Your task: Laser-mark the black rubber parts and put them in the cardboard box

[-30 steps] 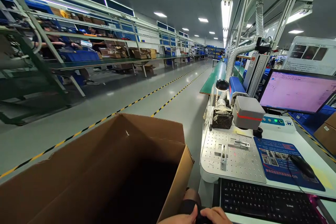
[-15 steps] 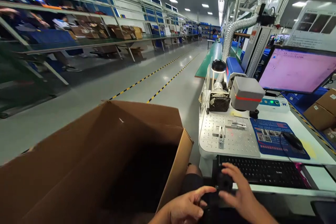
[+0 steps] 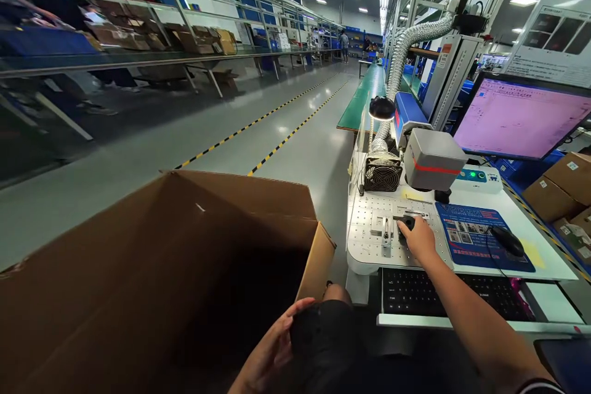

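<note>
My right hand (image 3: 419, 239) reaches over the perforated metal plate (image 3: 364, 246), its fingers closed on a small black part (image 3: 406, 221). That part sits at the metal stop blocks; the fingers partly cover it, and its exact kind cannot be made out. Just left of it stands an upright metal clamp piece (image 3: 386, 231). Above and behind the hand hangs the grey head with a red stripe (image 3: 434, 159) of a marking machine. Low in the view, my left hand (image 3: 272, 345) is beside my dark-clothed leg and the large cardboard box (image 3: 323, 258), fingers stretched and holding nothing visible.
A keyboard (image 3: 415, 293) lies on a pull-out tray below the plate. To the right are a blue mouse pad (image 3: 475, 221), a mouse (image 3: 506, 240) and a monitor (image 3: 526, 117). A small fan (image 3: 382, 173) and lamp (image 3: 382, 108) stand behind the plate.
My right hand has moved forward from above the keyboard onto the plate, carrying the black part. My left hand has come away from it, down and left toward the box edge.
</note>
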`<action>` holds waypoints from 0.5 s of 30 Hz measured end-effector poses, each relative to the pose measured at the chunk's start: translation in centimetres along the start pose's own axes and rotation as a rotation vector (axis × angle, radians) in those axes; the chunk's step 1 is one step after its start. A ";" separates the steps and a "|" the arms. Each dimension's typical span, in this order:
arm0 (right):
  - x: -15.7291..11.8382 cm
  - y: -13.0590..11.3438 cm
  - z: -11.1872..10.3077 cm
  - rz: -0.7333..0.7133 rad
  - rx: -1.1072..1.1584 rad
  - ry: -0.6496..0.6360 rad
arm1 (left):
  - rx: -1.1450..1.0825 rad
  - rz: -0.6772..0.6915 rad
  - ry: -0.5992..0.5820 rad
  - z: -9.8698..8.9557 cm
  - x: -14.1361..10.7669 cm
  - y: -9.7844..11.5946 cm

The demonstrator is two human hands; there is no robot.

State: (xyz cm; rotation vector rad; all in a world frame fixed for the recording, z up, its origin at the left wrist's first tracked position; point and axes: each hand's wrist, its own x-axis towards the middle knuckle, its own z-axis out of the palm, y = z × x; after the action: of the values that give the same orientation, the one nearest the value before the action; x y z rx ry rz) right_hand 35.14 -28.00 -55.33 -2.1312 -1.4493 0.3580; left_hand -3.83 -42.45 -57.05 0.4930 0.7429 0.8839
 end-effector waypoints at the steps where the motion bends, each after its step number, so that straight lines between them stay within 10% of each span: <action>1: 0.2 -0.2 0.3 0.001 -0.018 0.007 | -0.019 0.025 0.028 0.0 -0.1 0.0; 15: 0.8 2.2 2.6 -0.055 0.296 0.044 | -0.063 0.015 -0.011 -1.3 0.7 -0.2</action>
State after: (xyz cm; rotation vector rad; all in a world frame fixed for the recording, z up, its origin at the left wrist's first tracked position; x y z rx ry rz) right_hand 35.84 -27.18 -58.65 -1.8486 -1.3357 0.4712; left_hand -4.36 -41.89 -58.30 0.4472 0.7000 0.9151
